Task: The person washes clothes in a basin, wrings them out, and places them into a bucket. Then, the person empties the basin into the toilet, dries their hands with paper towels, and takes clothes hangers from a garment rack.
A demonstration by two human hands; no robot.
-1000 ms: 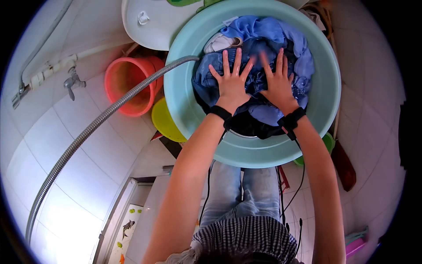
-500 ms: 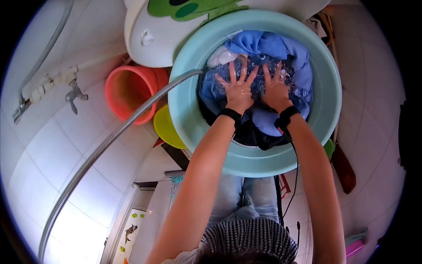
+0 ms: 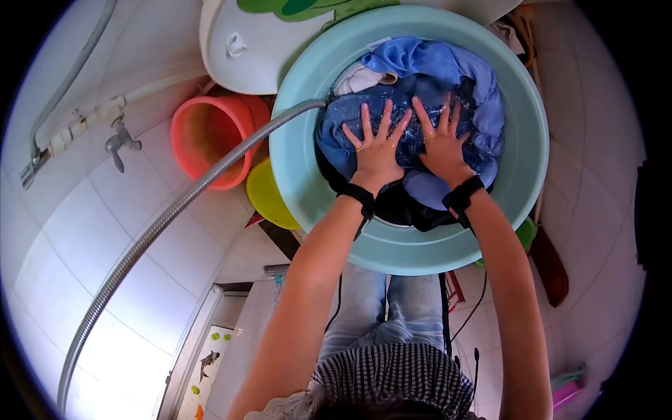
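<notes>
A large pale turquoise basin [image 3: 294, 175] holds wet clothes in water. My left hand [image 3: 378, 154] rests with spread fingers on a dark blue garment [image 3: 341, 133], palm down. Beside it, my right hand [image 3: 442, 143] is also spread flat on the soaked cloth, gripping nothing. A lighter blue garment [image 3: 430, 59] curves along the back and right of the pile. At the back left lies a white cloth [image 3: 357, 79], and black fabric [image 3: 420, 215] shows near the front. A metal hose [image 3: 217, 168] reaches over the basin's left rim, its end at the clothes.
Left of the basin stand a red bucket [image 3: 210, 140] and a yellow basin [image 3: 269, 199]. A tap [image 3: 120, 145] sticks out from the tiled wall. Behind is a white lid-like panel [image 3: 259, 49] with a green figure. A dark red object [image 3: 549, 269] lies at the right.
Both hands stay spread on the clothes, while splashing water around the fingers has lessened. The dark blue garment now shows more above the water. The view has shifted slightly.
</notes>
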